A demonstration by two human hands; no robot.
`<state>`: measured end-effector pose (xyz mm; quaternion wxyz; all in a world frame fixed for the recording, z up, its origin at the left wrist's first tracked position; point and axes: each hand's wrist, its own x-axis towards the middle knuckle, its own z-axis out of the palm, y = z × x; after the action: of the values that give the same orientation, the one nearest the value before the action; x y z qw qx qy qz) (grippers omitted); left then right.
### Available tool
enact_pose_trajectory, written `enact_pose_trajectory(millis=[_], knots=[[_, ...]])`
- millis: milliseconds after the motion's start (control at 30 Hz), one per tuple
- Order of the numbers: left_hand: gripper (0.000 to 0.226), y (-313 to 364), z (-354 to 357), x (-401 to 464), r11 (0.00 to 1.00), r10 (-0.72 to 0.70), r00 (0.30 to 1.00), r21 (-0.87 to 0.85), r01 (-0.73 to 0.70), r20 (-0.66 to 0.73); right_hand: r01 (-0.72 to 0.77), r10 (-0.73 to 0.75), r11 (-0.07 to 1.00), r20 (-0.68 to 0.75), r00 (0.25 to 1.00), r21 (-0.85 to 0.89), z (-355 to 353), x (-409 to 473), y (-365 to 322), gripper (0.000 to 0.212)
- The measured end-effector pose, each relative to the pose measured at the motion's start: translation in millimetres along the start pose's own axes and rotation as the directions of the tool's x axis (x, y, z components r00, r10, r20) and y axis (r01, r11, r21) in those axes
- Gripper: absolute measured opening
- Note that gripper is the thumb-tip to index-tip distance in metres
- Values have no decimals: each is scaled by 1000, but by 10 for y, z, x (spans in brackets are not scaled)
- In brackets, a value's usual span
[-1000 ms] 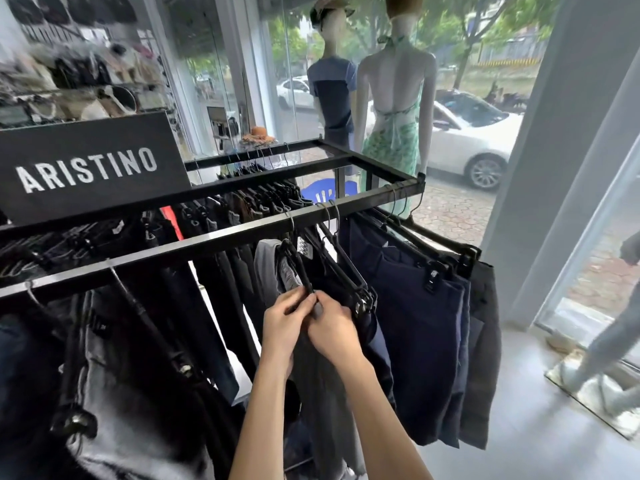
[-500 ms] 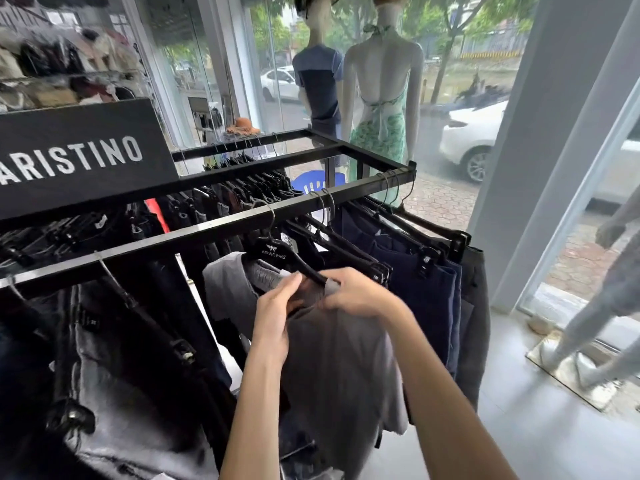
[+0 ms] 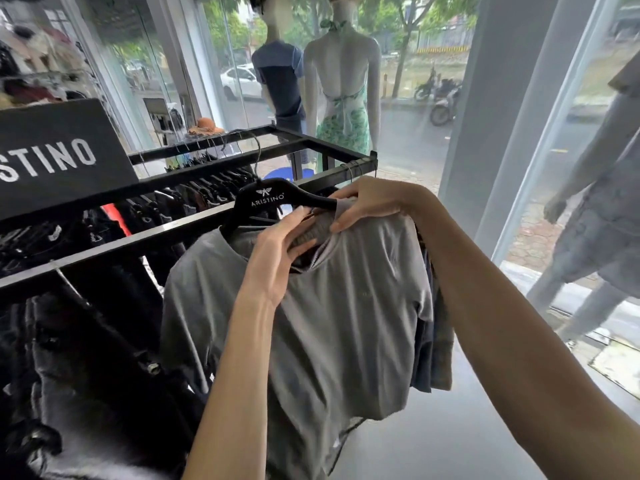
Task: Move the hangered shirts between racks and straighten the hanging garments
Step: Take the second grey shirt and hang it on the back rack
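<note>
The black rack [image 3: 194, 233] carries a dense row of dark garments [image 3: 86, 323] on hangers, with the grey shirt [image 3: 346, 323] held in front of its near rail. Support the black hanger [image 3: 266, 202] level and keep its hook clear of the rail. The right hand [image 3: 374, 202] grips the shirt's shoulder; the left hand [image 3: 277, 258] pinches the collar.

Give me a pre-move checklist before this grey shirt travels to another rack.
1. Left hand grip at the collar: ok.
2. Right hand grip on the shoulder of the shirt and the hanger's end: ok.
3. Hanger hook off the rail: seems lifted clear, ok.
4. Shirt sitting square on hanger: not ok, collar bunched.
5. Destination rack: cannot tell, out of view.
</note>
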<state>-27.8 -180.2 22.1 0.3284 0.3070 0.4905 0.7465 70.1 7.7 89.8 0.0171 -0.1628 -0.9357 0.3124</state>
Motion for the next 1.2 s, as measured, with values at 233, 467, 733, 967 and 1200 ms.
enact_pose_trajectory(millis=[233,467,733,967,1200], knots=[[34,-35,175,-5,999,-1,999,32,0,38,-67,68,997,-7,998,34,-66,-127,156,15],[35,-92,783,32,997,19,986,67,-31,166,-143,156,983,-123,980,111,-357,-720,517,22],[33,-468,1952,-35,998,-29,917,66,2,399,-335,396,909,-264,879,247,-652,-1996,1141,33],[32,-798,2794,-269,987,-150,785,38,159,601,-552,598,801,-378,707,233,-749,-3119,1378,39],[30,-721,3226,-324,962,-218,586,71,263,780,-708,737,648,-466,489,282,-848,-3747,1054,24]])
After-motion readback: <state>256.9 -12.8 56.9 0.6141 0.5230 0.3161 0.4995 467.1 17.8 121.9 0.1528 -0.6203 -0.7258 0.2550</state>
